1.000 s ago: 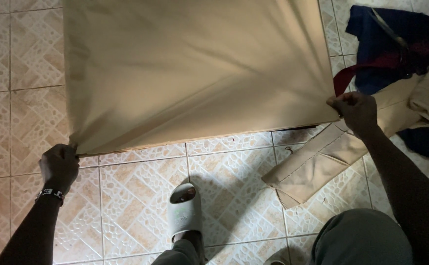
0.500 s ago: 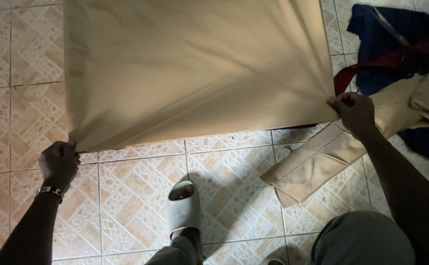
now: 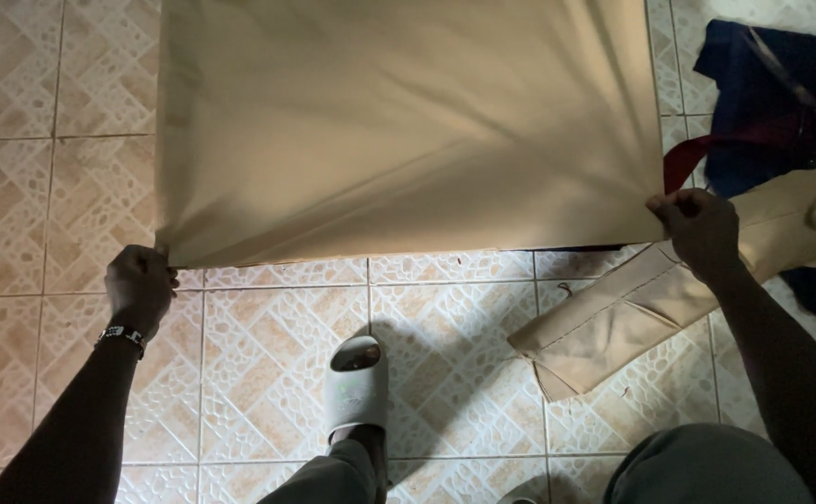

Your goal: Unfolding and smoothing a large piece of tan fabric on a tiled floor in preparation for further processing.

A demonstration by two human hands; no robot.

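Note:
A large tan sheet of cloth (image 3: 408, 131) is stretched flat just above the tiled floor (image 3: 268, 373). My left hand (image 3: 139, 285) grips its near left corner, with a watch on that wrist. At the near right corner, my right hand (image 3: 697, 229) pinches the cloth's edge. Creases fan out from both corners, and the near edge between the hands runs taut. The far part of the cloth runs out of view at the top.
A folded tan garment piece (image 3: 613, 327) lies on the floor under my right arm. Dark blue cloth with a red strip (image 3: 772, 103) is piled at the right. My foot in a pale slide sandal (image 3: 357, 383) stands on the tiles below the cloth.
Both hands have stayed shut on the corners. The cloth and the left hand sit slightly higher in view, and the near edge looks a little straighter.

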